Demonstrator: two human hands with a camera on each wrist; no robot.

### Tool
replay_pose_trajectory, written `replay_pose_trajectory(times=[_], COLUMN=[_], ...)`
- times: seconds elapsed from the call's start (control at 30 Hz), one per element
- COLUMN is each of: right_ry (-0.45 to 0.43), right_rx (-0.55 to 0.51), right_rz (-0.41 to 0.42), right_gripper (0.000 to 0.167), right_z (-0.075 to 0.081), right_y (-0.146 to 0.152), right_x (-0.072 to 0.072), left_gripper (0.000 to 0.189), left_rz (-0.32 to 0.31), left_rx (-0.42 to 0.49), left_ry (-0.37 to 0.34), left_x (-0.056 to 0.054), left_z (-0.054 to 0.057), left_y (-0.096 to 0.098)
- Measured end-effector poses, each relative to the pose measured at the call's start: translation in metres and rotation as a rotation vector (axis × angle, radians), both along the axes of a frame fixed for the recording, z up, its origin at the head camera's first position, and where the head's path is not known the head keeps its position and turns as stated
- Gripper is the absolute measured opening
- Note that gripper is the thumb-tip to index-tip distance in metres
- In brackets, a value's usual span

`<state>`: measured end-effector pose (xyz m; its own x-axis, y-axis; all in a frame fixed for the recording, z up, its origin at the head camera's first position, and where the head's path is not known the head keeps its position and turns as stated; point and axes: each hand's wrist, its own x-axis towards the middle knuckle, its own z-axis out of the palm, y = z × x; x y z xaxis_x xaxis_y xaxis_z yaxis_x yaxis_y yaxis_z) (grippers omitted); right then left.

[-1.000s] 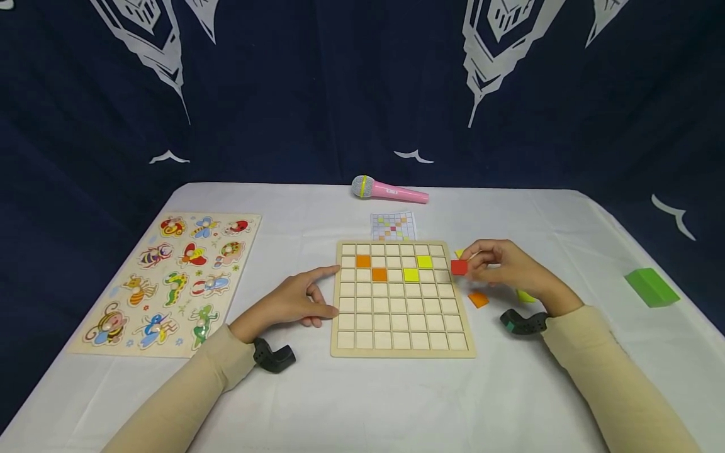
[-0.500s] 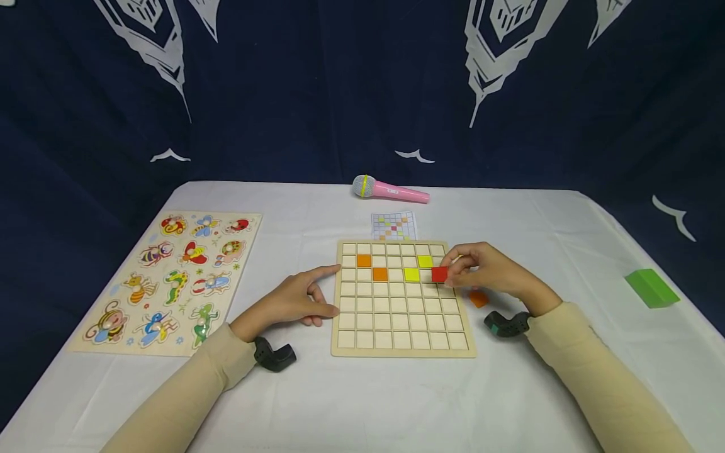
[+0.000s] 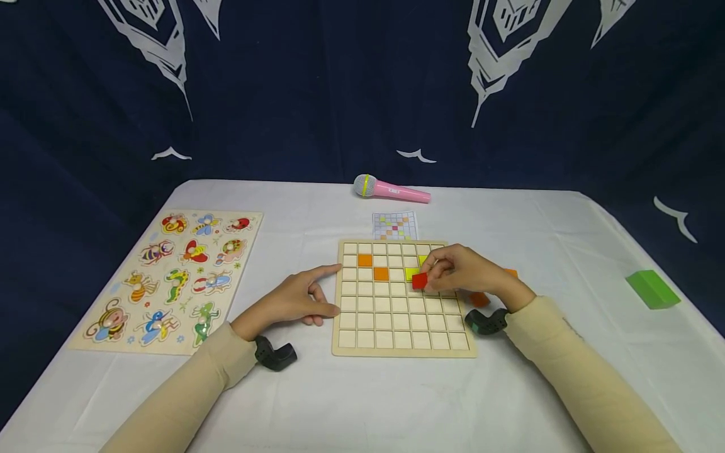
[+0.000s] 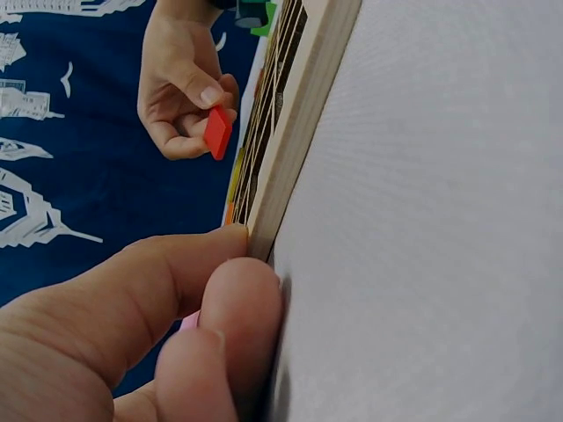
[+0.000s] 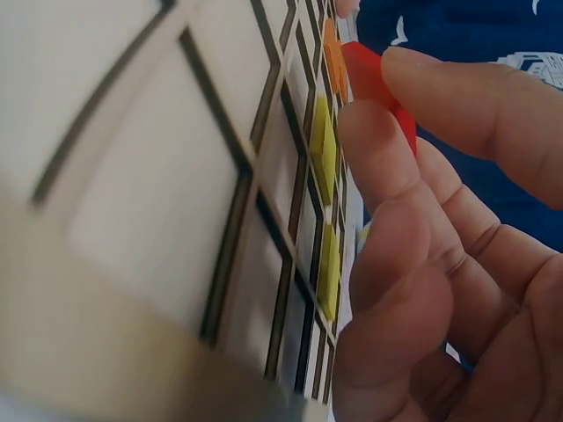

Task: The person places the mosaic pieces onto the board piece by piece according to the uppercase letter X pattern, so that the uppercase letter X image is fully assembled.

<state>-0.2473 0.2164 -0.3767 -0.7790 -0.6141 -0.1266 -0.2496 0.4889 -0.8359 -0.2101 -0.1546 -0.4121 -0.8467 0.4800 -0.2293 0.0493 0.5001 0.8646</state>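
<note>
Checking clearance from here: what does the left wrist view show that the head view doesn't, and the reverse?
Only the left wrist view shows the flat red square tile side-on, with a gap between it and the pale wooden grid board.

Only the head view shows the cream puzzle board with cartoon insects and the small printed colour-grid card.

Both show the hands: the right hand pinching the tile, the left hand touching the grid board's edge.

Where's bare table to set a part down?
Free: white tablecloth between picture board and grid board, beyond the left hand; in front of grid board, between the sleeves; between microphone and green block, beyond the right hand. Crowded: grid board's right side, with right hand and orange tiles.
</note>
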Motion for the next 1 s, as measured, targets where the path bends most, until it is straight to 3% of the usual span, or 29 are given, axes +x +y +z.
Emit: replay_pose_trajectory(times=[0.57, 1.0], right_ry=[0.007, 0.065], right_rx=[0.059, 0.151], right_rz=[0.059, 0.048], right_gripper=[0.018, 0.017], right_z=[0.002, 0.001], right_y=[-0.027, -0.042], right_x=[-0.002, -0.001], left_gripper=[0.092, 0.092], left_rz=[0.001, 0.002], left_rx=[0.012, 0.018], left_ry=[-0.012, -0.016], left_x=[0.000, 0.000], left_z=[0.001, 0.001], left_y=[0.000, 0.000])
